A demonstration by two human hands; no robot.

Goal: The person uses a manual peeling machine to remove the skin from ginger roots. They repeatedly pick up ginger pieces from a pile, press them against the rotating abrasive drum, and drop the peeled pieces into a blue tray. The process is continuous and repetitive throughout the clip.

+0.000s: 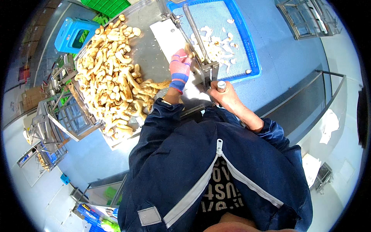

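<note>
My left hand (179,68), in a pink-and-blue knit glove, grips a brownish mushroom (189,51) whose end lies at the blade of a lever cutter (209,72). Under that hand is the cutter's white board (166,36). My bare right hand (226,94) is closed around the cutter's handle (221,85), whose rounded end shows above the fist. A large heap of thick-stemmed mushrooms (113,78) covers the left part of the metal table (147,46). Beyond the cutter, pale slices (226,52) lie in a blue mesh crate (252,55).
A coil spring (195,32) runs along the cutter. Past the heap stand a blue plastic stool (68,34) and a green crate (107,7). Metal frames (66,113) are at the left, and a metal-framed trough (304,101) is at the right.
</note>
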